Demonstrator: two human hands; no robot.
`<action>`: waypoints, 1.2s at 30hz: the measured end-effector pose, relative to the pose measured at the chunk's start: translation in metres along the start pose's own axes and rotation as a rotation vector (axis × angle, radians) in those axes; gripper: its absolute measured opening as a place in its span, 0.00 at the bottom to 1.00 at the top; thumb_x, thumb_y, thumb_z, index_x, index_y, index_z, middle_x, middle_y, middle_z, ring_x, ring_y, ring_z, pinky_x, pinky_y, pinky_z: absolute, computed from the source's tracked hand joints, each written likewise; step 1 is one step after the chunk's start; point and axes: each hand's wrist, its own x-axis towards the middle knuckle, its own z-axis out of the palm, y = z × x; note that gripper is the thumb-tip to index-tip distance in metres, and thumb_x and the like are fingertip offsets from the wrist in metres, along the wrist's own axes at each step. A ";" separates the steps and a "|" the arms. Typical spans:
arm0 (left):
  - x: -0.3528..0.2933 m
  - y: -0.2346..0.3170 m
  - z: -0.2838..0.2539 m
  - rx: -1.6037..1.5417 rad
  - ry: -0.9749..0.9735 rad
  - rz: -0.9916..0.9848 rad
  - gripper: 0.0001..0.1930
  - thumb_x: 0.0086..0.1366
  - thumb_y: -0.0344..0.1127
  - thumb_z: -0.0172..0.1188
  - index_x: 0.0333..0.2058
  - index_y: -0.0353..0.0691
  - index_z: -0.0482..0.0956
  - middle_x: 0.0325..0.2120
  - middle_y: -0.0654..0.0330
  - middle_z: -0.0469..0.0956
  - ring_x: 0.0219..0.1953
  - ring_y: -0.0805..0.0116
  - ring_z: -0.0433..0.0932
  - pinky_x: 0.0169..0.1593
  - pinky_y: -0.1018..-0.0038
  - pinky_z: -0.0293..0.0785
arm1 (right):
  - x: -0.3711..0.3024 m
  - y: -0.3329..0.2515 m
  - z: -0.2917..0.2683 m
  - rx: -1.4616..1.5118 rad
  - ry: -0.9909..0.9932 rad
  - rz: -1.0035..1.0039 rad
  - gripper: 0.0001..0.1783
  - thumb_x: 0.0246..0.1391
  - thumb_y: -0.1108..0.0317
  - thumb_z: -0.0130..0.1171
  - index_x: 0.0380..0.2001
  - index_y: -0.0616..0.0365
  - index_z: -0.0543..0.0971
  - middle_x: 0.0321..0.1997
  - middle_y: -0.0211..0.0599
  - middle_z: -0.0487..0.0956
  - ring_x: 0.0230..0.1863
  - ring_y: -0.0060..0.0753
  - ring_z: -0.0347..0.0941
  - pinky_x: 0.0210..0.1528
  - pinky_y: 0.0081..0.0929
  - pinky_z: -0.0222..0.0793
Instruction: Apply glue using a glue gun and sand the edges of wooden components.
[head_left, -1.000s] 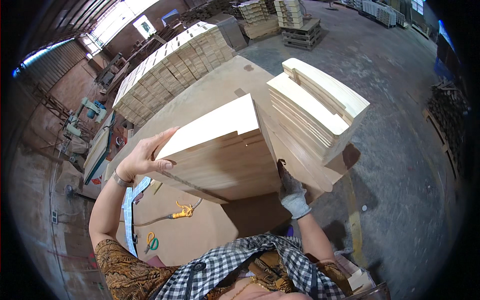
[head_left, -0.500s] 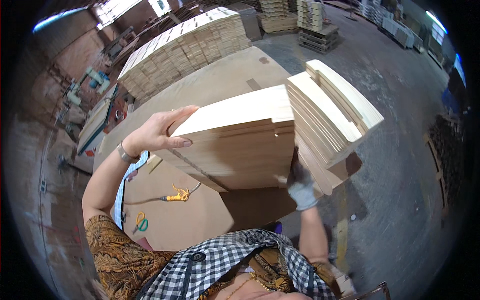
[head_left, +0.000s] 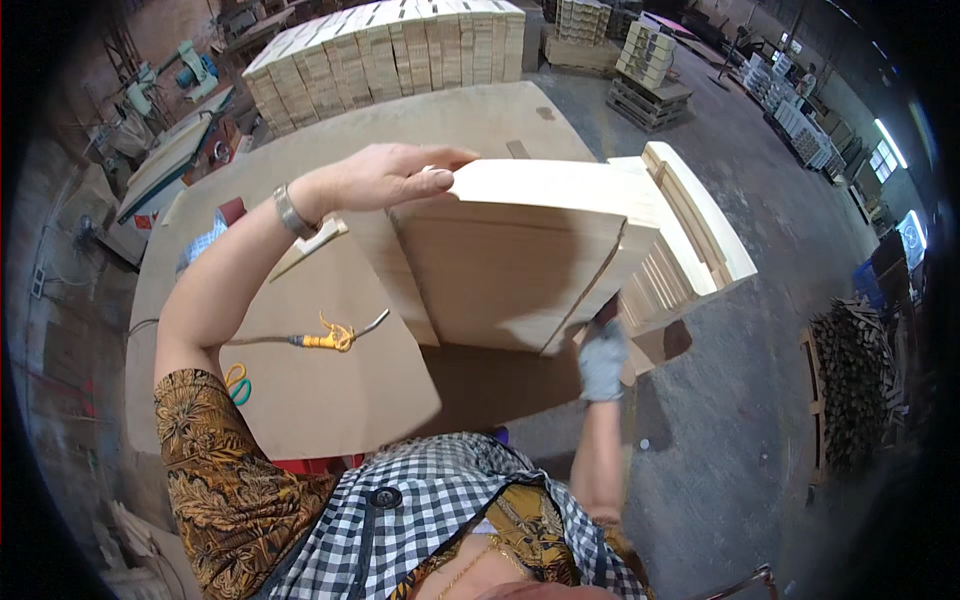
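A thick pale wooden panel stands tilted over the worktable, its broad side toward me and a dark groove near each end. My left hand, bare with a watch at the wrist, grips its upper left corner, thumb on the near side and fingers over the top. At the panel's lower right edge is my right hand in a light glove. Its fingers are curled around something dark and reddish, mostly hidden and too blurred to name. Just beyond, a stack of curved wooden pieces sits at the table's right end.
On the brown worktable lie a yellow air blow gun with its hose and scissors with yellow and green handles. A large stack of wooden blocks stands at the back. Scrap wood is piled on the right floor.
The panel has turned, so its right-hand groove now shows. My left hand has moved up and right with its corner; my gloved hand stays by the right edge, slightly higher. The view has shifted.
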 end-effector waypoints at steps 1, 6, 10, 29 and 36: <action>-0.001 0.000 -0.001 0.007 -0.029 -0.032 0.31 0.61 0.61 0.42 0.56 0.46 0.63 0.45 0.53 0.74 0.48 0.56 0.72 0.51 0.67 0.66 | 0.033 -0.011 -0.040 -0.288 -0.067 -0.112 0.10 0.41 0.70 0.53 0.31 0.60 0.74 0.27 0.47 0.73 0.29 0.47 0.70 0.30 0.41 0.68; 0.004 -0.003 0.005 -0.038 0.062 -0.018 0.28 0.61 0.61 0.42 0.52 0.49 0.67 0.43 0.57 0.75 0.48 0.61 0.72 0.51 0.69 0.66 | 0.113 -0.007 -0.095 -0.359 0.396 -0.449 0.03 0.44 0.68 0.48 0.21 0.52 0.70 0.20 0.37 0.67 0.23 0.36 0.66 0.20 0.35 0.62; 0.003 -0.005 0.000 -0.021 0.030 0.000 0.28 0.61 0.61 0.43 0.53 0.49 0.67 0.44 0.55 0.74 0.48 0.60 0.72 0.52 0.68 0.65 | 0.012 0.025 -0.003 -0.532 -0.092 -0.484 0.10 0.44 0.67 0.48 0.26 0.62 0.74 0.25 0.46 0.73 0.28 0.43 0.70 0.26 0.38 0.65; -0.001 -0.006 0.005 0.129 0.083 0.199 0.27 0.44 0.36 0.62 0.45 0.37 0.68 0.36 0.47 0.74 0.41 0.50 0.72 0.45 0.64 0.68 | 0.084 -0.051 -0.105 0.074 0.547 0.108 0.11 0.48 0.69 0.49 0.37 0.56 0.74 0.35 0.40 0.76 0.37 0.41 0.72 0.39 0.40 0.67; -0.001 -0.005 0.007 0.192 0.094 0.245 0.27 0.44 0.36 0.62 0.45 0.35 0.68 0.34 0.47 0.74 0.40 0.50 0.72 0.44 0.63 0.68 | 0.167 -0.058 -0.174 -0.051 0.282 0.004 0.21 0.46 0.79 0.47 0.45 0.56 0.74 0.40 0.44 0.77 0.37 0.45 0.74 0.40 0.34 0.70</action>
